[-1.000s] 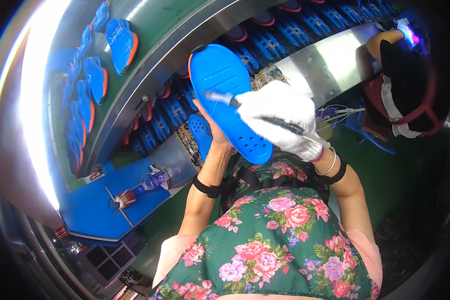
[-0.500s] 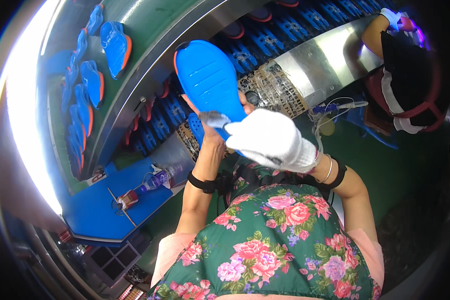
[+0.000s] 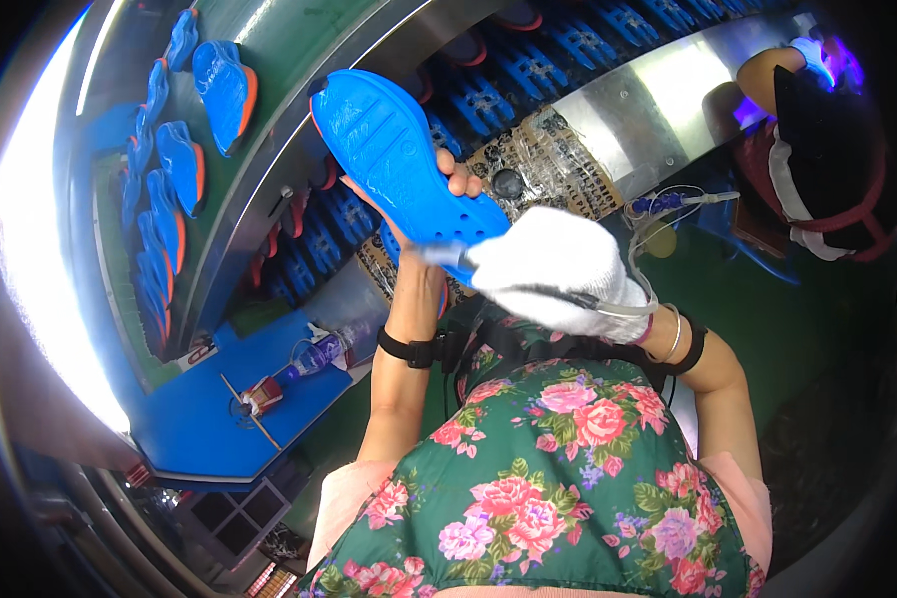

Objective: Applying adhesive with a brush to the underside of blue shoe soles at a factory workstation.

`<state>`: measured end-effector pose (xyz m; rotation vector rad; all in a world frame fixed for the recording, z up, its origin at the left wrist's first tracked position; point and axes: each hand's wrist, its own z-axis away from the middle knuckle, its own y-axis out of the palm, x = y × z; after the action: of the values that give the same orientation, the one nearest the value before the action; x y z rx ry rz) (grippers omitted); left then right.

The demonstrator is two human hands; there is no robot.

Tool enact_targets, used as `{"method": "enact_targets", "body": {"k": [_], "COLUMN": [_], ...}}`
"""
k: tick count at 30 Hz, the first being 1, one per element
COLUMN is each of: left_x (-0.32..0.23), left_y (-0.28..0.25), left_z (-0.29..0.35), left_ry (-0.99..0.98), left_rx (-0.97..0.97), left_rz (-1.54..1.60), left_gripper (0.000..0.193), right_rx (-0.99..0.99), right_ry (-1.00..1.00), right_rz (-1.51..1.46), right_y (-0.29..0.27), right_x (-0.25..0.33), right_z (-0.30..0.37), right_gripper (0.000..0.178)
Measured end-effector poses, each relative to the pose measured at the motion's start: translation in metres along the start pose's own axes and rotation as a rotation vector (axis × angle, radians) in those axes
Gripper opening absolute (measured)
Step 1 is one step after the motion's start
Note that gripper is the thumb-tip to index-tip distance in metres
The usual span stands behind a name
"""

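A blue shoe sole (image 3: 384, 140) with a reddish edge is held up in front of me, its grooved, wet-looking face showing. My bare left hand (image 3: 456, 179) grips it from beneath, fingertips curled over the right edge. A white knit glove covers my right hand (image 3: 548, 261), which is closed on a brush (image 3: 441, 255) with a thin tube running back along the wrist. The brush's motion-blurred bristles are at the sole's lower end, by several small holes; contact cannot be made out. Part of another blue piece (image 3: 388, 239) shows beside my left wrist.
Several blue soles with orange edges (image 3: 224, 95) are on the green surface at left. Behind a metal rail, a rack (image 3: 533, 75) carries blue parts. A blue table (image 3: 199, 419) holds a purple-tinted bottle (image 3: 317, 354). At upper right, a co-worker's gloved hand (image 3: 812, 58) is under purple light.
The sole has shifted left and tilted, uncovering the holes at its lower end. My right hand with the brush has moved slightly right and down. More of my left fingers show.
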<state>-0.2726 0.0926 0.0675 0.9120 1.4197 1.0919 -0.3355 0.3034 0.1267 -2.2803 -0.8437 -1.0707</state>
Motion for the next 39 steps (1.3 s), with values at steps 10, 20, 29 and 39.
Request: {"method": "enact_targets", "body": {"k": [10,20,29,39], "left_x": [-0.019,-0.033,-0.032,0.0], "left_y": [0.003,-0.009,0.004,-0.013], "left_z": [-0.007,-0.014,-0.006,0.013], "left_ry": [-0.141,-0.484,-0.692,-0.418], "left_rx": [-0.143,0.031,-0.379,-0.361], "left_rz": [-0.115,-0.088,-0.69,-0.236], "left_gripper": [0.117,0.126,0.118,0.09], "right_rx": [0.053,0.25,0.326,-0.085], "right_ry": [0.012,-0.039,-0.143,0.466], "right_rz": [-0.031,-0.247,-0.122,-0.301], "right_y": [0.001,0.003,0.001,-0.022], "right_x": [-0.007,-0.011,-0.02,-0.018], "right_z": [0.005,0.009,0.009,0.002], "right_gripper": [0.024,0.025,0.029,0.019]}}
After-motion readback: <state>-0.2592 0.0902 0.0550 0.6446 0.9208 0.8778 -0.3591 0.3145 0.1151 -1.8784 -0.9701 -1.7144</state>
